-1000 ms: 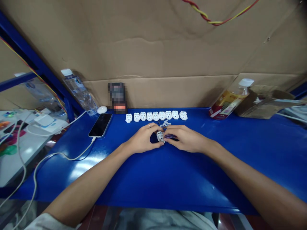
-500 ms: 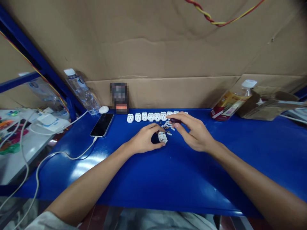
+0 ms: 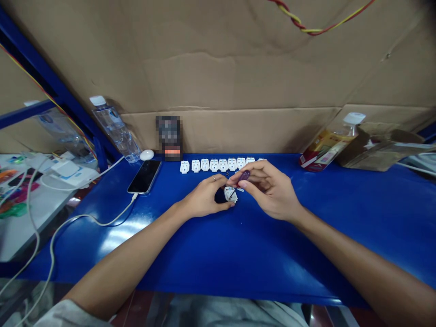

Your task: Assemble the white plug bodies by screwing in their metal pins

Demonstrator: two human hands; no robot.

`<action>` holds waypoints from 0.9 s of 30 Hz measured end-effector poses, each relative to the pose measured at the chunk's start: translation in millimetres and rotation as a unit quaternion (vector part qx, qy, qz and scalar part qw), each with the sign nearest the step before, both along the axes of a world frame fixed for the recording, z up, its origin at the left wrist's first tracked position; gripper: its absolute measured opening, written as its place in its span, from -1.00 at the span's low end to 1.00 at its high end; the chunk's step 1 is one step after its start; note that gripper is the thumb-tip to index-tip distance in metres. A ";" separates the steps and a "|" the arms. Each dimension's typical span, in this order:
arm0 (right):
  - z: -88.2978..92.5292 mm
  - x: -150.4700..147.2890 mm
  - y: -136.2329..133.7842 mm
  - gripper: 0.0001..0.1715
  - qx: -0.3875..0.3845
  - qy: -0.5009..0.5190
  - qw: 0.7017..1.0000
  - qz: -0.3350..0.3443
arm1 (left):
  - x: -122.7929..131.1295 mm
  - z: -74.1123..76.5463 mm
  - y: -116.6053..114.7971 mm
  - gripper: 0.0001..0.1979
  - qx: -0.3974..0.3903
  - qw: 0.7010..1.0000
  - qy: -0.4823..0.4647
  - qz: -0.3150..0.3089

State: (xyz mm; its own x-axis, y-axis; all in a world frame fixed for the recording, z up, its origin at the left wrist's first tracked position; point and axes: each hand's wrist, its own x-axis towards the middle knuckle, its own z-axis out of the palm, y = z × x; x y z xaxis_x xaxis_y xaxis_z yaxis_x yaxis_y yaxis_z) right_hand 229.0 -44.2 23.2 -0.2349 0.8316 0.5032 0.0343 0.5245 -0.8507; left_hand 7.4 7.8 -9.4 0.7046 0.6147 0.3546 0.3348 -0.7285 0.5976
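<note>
My left hand (image 3: 206,196) is closed around a small white plastic housing (image 3: 230,195), pinching it between thumb and fingers on the blue table. In my right hand (image 3: 272,188) is a screwdriver (image 3: 244,177) with a dark purple handle, held between thumb and fingers. Its thin dark shaft slants down to the top of the white housing. Behind my hands stands a row of several similar white housings (image 3: 214,165), the right end partly hidden by my right hand. A small pale strip (image 3: 240,190) lies beside the held housing; other small parts are mostly covered by my fingers.
A phone (image 3: 145,177) on a charging cable lies at the left, near a round white object (image 3: 147,155) and a water bottle (image 3: 116,129). At the back right, a drink bottle (image 3: 330,143) leans by a torn cardboard box (image 3: 378,145). Cardboard (image 3: 255,81) backs the blue table (image 3: 218,254).
My right hand has turned and brought the screwdriver from a near-level hold down to the white housing, its shaft now on it. My left hand has stayed in place.
</note>
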 end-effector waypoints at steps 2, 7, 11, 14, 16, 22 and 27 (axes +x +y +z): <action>0.1 -0.4 0.0 -0.70 0.000 -0.001 1.000 -0.001 | 0.4 0.1 -0.1 -0.50 0.000 1.000 0.003 0.003; -0.9 -3.0 -1.4 -0.67 0.007 -0.011 1.000 -0.021 | 1.1 1.4 0.0 -0.58 0.002 1.000 -0.001 0.001; -5.3 -8.6 -4.6 -0.57 0.054 -0.037 0.991 -0.113 | 0.5 0.9 0.9 -0.56 0.000 1.000 -0.003 -0.002; -7.9 -12.9 -7.3 -0.57 0.104 -0.063 0.980 -0.157 | 0.3 -1.3 1.7 -0.55 0.001 1.000 -0.002 -0.005; -8.0 -14.1 -8.3 -0.59 0.113 -0.067 0.980 -0.151 | 0.4 -2.8 1.9 -0.51 0.005 1.000 -0.005 -0.003; -3.9 -9.3 -5.5 -0.58 0.076 -0.085 0.993 -0.019 | 0.3 0.3 0.3 -0.48 -0.005 1.000 -0.010 -0.006; -3.8 -7.2 -2.3 -0.51 0.128 -0.116 0.983 -0.055 | 0.5 1.8 0.8 -0.49 -0.008 1.000 -0.014 -0.012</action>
State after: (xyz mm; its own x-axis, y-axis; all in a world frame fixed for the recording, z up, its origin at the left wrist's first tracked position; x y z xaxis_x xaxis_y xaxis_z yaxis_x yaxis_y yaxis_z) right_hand 221.8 -46.5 19.4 -0.2846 0.7110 0.6430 0.2808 0.7031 -0.6533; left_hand 7.9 8.6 -7.6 0.7086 0.6037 0.3653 0.3005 -0.7265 0.6179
